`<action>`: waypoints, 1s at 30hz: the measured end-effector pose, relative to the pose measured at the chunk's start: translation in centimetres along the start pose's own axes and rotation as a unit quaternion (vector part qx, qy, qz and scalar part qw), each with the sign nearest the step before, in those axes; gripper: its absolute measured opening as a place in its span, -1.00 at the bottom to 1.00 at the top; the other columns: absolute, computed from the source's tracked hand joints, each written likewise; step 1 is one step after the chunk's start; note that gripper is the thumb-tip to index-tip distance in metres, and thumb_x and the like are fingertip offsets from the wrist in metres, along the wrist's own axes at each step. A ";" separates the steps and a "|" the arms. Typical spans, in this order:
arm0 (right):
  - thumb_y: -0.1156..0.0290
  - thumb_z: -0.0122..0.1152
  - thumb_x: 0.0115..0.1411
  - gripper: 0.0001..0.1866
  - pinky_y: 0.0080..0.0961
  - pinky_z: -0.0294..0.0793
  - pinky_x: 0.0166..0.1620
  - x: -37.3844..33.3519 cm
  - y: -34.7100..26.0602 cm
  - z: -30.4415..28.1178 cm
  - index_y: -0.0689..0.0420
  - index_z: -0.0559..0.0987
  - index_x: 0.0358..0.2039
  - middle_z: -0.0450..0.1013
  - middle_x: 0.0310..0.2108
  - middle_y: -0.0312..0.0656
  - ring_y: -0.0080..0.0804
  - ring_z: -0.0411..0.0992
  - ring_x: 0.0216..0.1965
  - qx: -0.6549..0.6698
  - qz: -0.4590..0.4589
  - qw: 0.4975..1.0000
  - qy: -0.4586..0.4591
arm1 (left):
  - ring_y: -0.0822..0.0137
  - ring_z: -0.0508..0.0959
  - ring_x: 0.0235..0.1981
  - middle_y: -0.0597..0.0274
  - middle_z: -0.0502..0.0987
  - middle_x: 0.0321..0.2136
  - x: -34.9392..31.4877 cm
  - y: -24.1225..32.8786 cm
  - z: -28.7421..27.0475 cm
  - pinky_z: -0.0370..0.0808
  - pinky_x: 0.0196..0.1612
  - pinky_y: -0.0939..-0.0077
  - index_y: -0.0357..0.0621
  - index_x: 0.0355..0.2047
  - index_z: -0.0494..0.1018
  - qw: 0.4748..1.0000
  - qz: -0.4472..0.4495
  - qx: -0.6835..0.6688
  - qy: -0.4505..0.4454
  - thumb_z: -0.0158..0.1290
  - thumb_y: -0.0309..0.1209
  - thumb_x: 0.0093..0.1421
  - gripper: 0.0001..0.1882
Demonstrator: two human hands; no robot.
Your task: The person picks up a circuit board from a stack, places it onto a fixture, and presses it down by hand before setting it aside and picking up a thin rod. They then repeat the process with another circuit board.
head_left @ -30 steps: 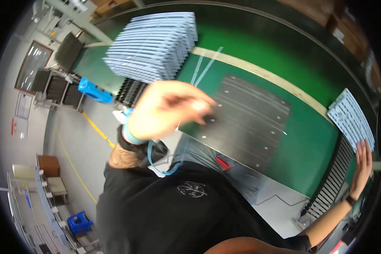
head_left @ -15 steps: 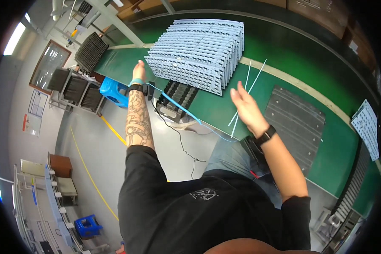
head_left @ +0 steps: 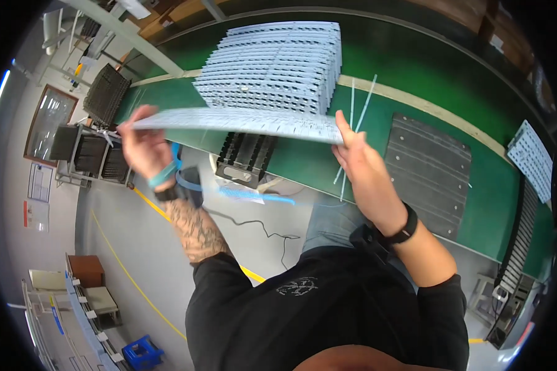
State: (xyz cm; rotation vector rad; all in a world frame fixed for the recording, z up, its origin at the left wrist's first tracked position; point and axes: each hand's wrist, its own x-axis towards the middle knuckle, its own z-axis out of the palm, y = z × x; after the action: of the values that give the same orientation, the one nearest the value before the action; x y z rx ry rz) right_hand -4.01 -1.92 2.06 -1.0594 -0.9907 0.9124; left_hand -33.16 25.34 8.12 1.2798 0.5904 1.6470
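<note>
A long white circuit board panel spans the space between my hands, tilted so that it shows nearly edge-on and smeared by motion. My left hand is closed on its left end. At the other end my right hand grips the corner, with the thumb side uppermost. Just beyond stands a row of similar circuit board panels, upright and closely spaced, on the green bench. Their lower edges are partly hidden by the held panel. Below it a black slotted rack shows at the bench's near edge.
On the green bench lie thin white strips and a dark grey mat. Another panel stands at the far right above a slotted black rack. A blue coiled cord hangs from my left wrist.
Both hands were apart and held nothing; now they grip a panel between them. My left hand has moved left and nearer. The view has shifted slightly.
</note>
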 end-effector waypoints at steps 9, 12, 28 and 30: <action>0.59 0.33 0.17 -0.12 -0.35 0.26 0.35 -4.5 -9.9 -13.4 0.43 0.05 0.40 0.18 0.36 0.18 -0.14 0.26 0.34 0.037 -0.185 0.973 0.134 | -0.21 0.37 0.27 -0.36 0.31 0.22 -12.7 10.4 16.2 0.47 0.24 -0.10 -0.43 0.35 0.10 0.908 0.387 -0.005 -0.159 -0.25 0.01 0.37 -0.23; 0.58 0.36 0.15 -0.13 -0.39 0.34 0.30 -8.1 -9.2 -20.4 0.42 0.10 0.38 0.29 0.30 0.13 -0.24 0.34 0.28 0.027 -0.083 0.984 0.153 | -0.20 0.40 0.24 -0.43 0.31 0.22 -12.3 6.0 17.3 0.40 0.29 -0.04 -0.55 0.32 0.13 0.892 0.321 -0.027 -0.317 -0.13 -0.23 0.37 -0.33; 0.79 0.31 0.09 -0.30 -0.46 0.48 0.17 -19.7 0.7 -31.3 0.41 0.27 0.25 0.47 0.08 0.01 -0.34 0.48 0.09 -0.145 -0.111 0.899 0.398 | 0.44 0.63 -0.25 0.08 0.68 -0.24 -24.0 -14.3 24.0 0.56 -0.16 0.59 -0.47 -0.12 0.55 0.877 -0.198 0.134 -0.417 0.20 -0.69 0.15 -0.74; 0.76 0.31 0.12 -0.33 -0.46 0.47 0.17 -19.8 1.4 -31.4 0.38 0.28 0.23 0.47 0.07 -0.01 -0.35 0.48 0.08 -0.171 -0.108 0.891 0.407 | 0.51 0.60 -0.37 0.18 0.67 -0.41 -24.3 -15.1 23.9 0.53 -0.28 0.62 -0.40 -0.28 0.56 0.864 -0.152 0.211 -0.430 0.28 -0.66 0.09 -0.82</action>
State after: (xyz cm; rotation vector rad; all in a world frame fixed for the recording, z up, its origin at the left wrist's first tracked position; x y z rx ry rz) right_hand 19.76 -28.31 -8.92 -1.4230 -0.5329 0.0501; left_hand -4.88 6.73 -7.54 1.9394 0.5508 0.5661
